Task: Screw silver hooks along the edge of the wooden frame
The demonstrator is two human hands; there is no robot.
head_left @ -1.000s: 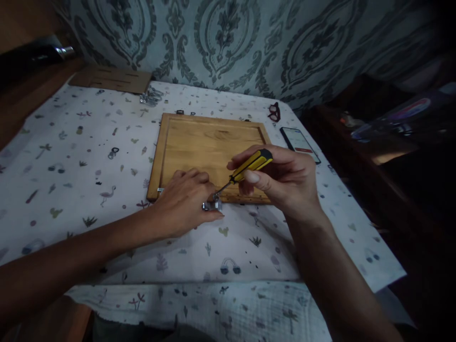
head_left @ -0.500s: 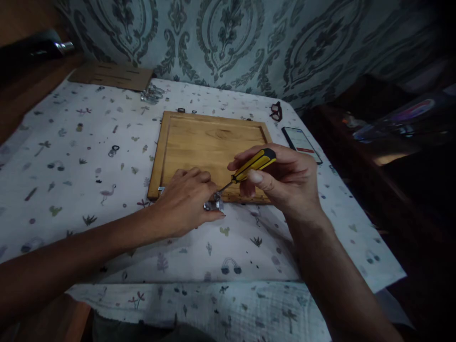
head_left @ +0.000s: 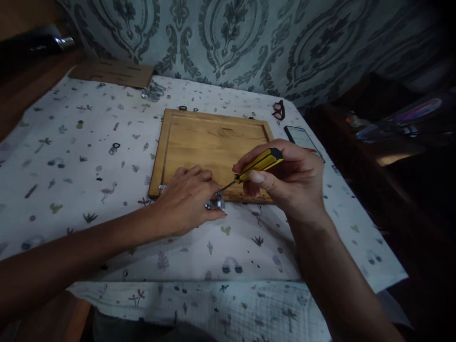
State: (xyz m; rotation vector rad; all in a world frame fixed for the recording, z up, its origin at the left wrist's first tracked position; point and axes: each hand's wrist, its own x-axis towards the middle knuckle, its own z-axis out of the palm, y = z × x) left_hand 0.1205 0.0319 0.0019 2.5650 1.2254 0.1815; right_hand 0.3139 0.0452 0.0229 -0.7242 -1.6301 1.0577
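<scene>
A wooden panel (head_left: 203, 142) with a raised frame lies flat on the patterned cloth. At its near edge sits a metal hinge (head_left: 215, 204), held between the thumb and fingers of my left hand (head_left: 188, 202), whose back faces up. My right hand (head_left: 290, 178) grips a yellow and black screwdriver (head_left: 260, 165), tilted down to the left. The screwdriver's tip meets the hinge beside my left index finger; the screw itself is too small to make out. Another small metal piece (head_left: 162, 187) shows at the panel's near left corner, left of my left hand.
Several metal hinges (head_left: 154, 91) lie by a brown cardboard piece (head_left: 112, 72) at the back left. Glasses (head_left: 278, 110) and a phone (head_left: 302, 137) lie right of the panel. A clear plastic bottle (head_left: 402, 118) is at the far right, beyond the table cloth (head_left: 142, 259).
The view has shifted slightly. My right hand and the screwdriver handle have moved a little to the right, with the tip still at the hinge. My left hand keeps its hold.
</scene>
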